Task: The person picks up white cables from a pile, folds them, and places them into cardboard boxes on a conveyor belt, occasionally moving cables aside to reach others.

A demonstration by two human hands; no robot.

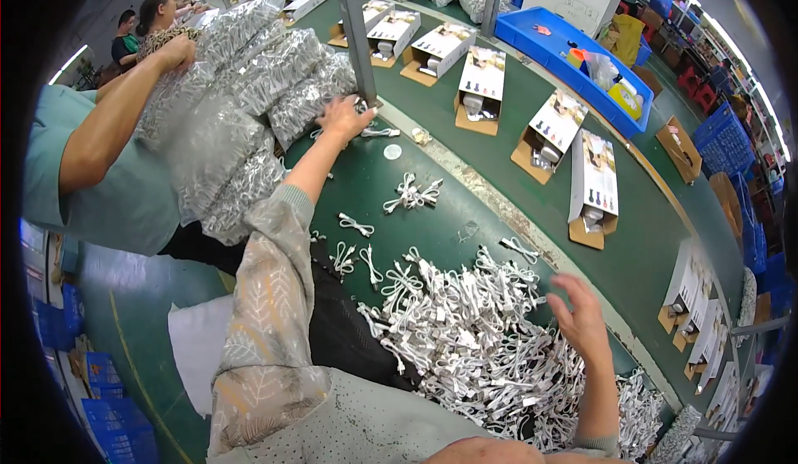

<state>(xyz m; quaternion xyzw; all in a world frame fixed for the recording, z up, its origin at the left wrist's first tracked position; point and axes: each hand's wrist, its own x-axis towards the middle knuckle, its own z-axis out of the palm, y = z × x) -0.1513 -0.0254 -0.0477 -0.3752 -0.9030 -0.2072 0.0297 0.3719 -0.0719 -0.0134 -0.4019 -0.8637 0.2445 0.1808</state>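
Note:
My left hand [342, 120] reaches out to the foot of the grey metal post, its fingers spread. A bundled white cable [380, 132] lies beside its fingertips on the green table [349, 185]. Nearer to me, my right hand [582, 318] hovers at the right side of a large heap of white cables [474, 323], slightly blurred, with fingers apart and nothing visible in them. Between my hands lie a small cluster of cables [411, 194] and several single coiled ones, such as a cable [356, 224] near my left sleeve.
Open printed boxes [594, 177] stand in a row on the green conveyor [515, 65] beyond the table's rail. Clear bags of cables [287, 69] are stacked at the left, beside a co-worker's arm [116, 123]. A metal post [356, 40] rises by my left hand. A blue tray [528, 25] sits behind.

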